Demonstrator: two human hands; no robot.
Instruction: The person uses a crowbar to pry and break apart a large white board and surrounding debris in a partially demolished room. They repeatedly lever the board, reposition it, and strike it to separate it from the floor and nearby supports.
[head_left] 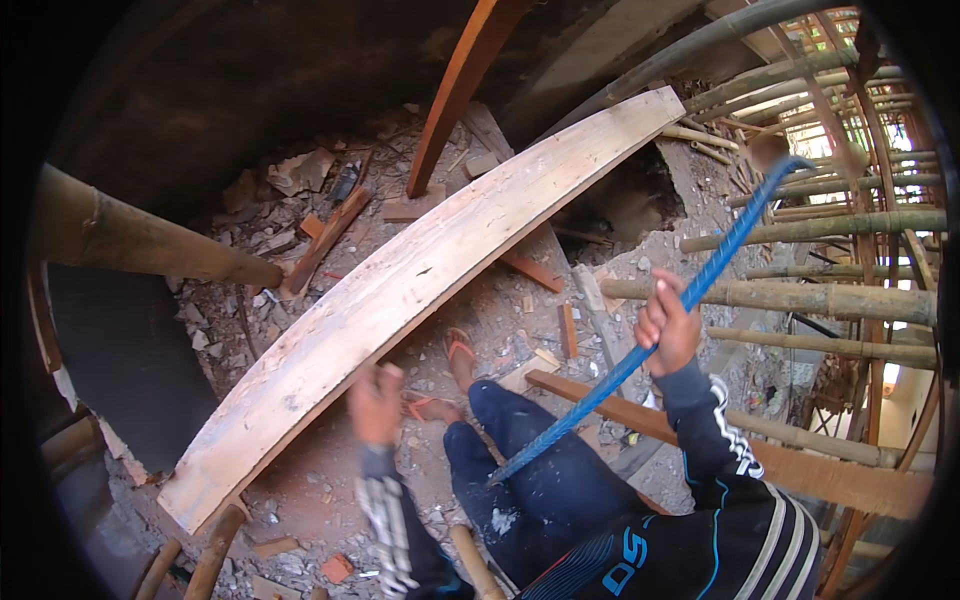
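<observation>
My right hand (668, 325) is closed around a blue ribbed pry bar (620, 375), gripping it near its middle. The bar slants up to the right and ends in a bent tip; its lower end is over my thighs. My left hand (376, 405), smeared by motion, is beside the near edge of a long pale wooden plank (430, 250). Whether its fingers touch the plank is not clear. The plank runs diagonally from lower left to upper right across the rubble.
Broken masonry (300, 172) and wood scraps litter the ground. A bamboo pole (140, 232) juts in from the left, beside a dark panel (125, 350). A reddish timber (455, 100) rises behind the plank. Bamboo scaffolding (800, 298) fills the right; a hole (640, 200) opens beneath the plank.
</observation>
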